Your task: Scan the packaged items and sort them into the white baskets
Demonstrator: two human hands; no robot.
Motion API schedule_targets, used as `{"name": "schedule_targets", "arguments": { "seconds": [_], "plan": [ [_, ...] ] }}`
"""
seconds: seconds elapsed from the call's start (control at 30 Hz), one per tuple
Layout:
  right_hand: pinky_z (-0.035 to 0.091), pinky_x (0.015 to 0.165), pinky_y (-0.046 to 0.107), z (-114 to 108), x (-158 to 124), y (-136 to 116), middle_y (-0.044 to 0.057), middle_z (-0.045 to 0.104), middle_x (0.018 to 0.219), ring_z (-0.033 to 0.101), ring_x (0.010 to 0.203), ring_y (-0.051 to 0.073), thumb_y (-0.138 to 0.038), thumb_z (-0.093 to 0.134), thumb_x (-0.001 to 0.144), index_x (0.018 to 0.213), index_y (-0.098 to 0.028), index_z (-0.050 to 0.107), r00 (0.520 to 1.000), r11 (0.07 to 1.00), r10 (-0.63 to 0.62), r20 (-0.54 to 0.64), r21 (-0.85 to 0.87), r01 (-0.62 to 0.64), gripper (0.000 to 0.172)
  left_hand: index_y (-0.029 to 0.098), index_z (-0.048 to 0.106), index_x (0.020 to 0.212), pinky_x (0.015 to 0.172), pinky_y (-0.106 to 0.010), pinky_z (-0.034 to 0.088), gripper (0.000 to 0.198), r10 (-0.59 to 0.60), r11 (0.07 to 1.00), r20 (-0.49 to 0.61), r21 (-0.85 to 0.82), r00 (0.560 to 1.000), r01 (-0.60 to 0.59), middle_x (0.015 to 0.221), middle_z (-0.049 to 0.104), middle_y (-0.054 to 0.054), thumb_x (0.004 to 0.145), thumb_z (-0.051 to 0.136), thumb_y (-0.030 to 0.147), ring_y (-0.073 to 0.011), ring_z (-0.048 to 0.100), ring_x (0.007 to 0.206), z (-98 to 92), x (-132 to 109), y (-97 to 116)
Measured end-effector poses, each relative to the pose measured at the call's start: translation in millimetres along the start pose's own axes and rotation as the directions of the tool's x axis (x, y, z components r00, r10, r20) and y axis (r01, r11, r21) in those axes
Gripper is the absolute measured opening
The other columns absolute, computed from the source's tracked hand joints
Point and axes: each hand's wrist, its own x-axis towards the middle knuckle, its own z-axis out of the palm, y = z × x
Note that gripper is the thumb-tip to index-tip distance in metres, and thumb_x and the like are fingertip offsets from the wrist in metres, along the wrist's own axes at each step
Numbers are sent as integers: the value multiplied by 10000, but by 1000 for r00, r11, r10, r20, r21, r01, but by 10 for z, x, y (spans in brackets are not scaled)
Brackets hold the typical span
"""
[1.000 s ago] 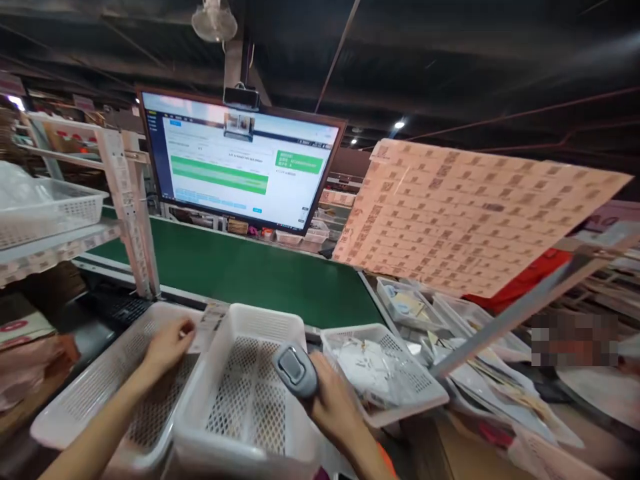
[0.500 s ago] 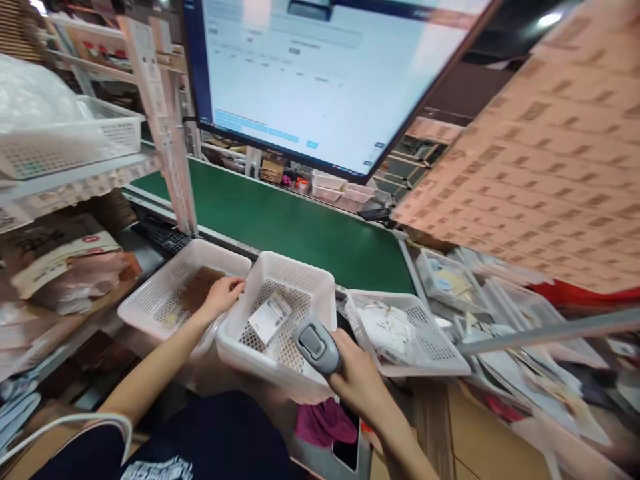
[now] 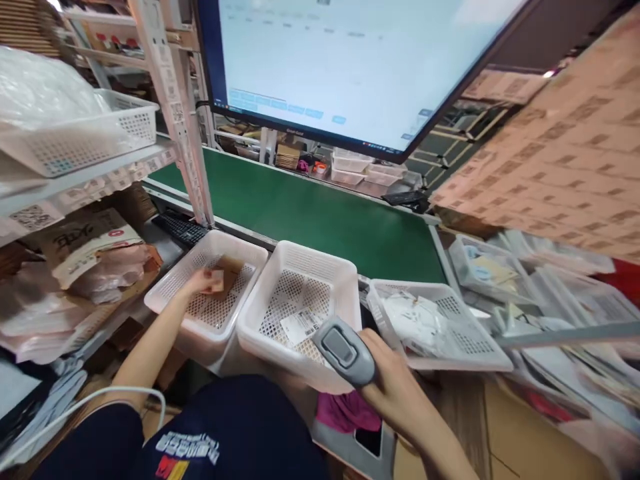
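Observation:
My left hand (image 3: 200,283) reaches into the left white basket (image 3: 167,288), fingers closed on a small tan packet (image 3: 217,281). Beside that packet lies a flat brown piece (image 3: 233,268), perhaps cardboard. My right hand (image 3: 389,375) grips a grey handheld barcode scanner (image 3: 345,350) over the near right corner of the middle white basket (image 3: 317,257). Inside the middle basket, a packet with a white printed label (image 3: 299,325) rests on the perforated bottom, close to the scanner's head.
A green conveyor belt (image 3: 310,207) runs behind the baskets, below a large monitor (image 3: 320,73). To the right stands a basket of clear-wrapped white items (image 3: 415,323). A metal post (image 3: 173,107) and a keyboard (image 3: 180,228) are at left. A magenta cloth (image 3: 347,411) lies below the scanner.
My left hand has moved from between the two baskets into the left one and now holds the tan packet. The scanner stays over the middle basket. The camera view has shifted.

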Motion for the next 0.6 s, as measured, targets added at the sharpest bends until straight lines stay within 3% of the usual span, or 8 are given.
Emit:
{"name": "schedule_targets", "arguments": {
  "seconds": [0.1, 0.2, 0.33, 0.43, 0.6],
  "plan": [
    [440, 754, 329, 95, 295, -221, 52, 563, 1004, 578, 879, 216, -101, 524, 768, 981, -212, 544, 997, 995, -71, -21, 61, 73, 242, 154, 598, 1101, 768, -276, 646, 163, 45, 962, 90, -274, 995, -18, 1015, 747, -54, 971, 696, 161, -156, 750, 841, 259, -5, 406],
    [427, 760, 332, 180, 563, -351, 49, 558, 998, 558, 881, 216, -98, 584, 786, 977, -210, 546, 992, 991, -106, -63, 73, 110, 225, 174, 615, 1224, 853, -257, 645, 182, 103, 890, 184, -457, 977, -8, 1162, 747, -70, 1045, 603, 208, -132, 754, 940, 558, -141, 733],
    [417, 762, 328, 250, 780, -396, 41, 562, 1001, 563, 897, 218, -109, 673, 793, 993, -209, 564, 991, 991, -109, -77, 69, 114, 249, 108, 687, 1293, 829, -264, 652, 373, 67, 696, 450, -661, 891, 281, 1181, 768, -144, 1140, 451, 354, -166, 765, 921, 912, -397, 986],
    [395, 739, 316, 279, 837, -349, 25, 554, 964, 546, 857, 203, -139, 715, 800, 958, -212, 560, 991, 993, -97, -90, 57, 102, 233, 68, 725, 1203, 770, -264, 652, 507, 10, 631, 491, -679, 871, 375, 1042, 782, -147, 1174, 354, 412, -174, 760, 844, 1125, -547, 1086],
    [357, 716, 315, 339, 818, -204, 20, 548, 926, 529, 824, 200, -163, 679, 798, 925, -214, 535, 990, 989, -105, -90, 100, 114, 198, -13, 746, 991, 586, -206, 596, 673, -107, 699, 508, -573, 855, 428, 822, 742, -151, 1177, 313, 467, -145, 694, 631, 1310, -637, 1149]
  ]
}}
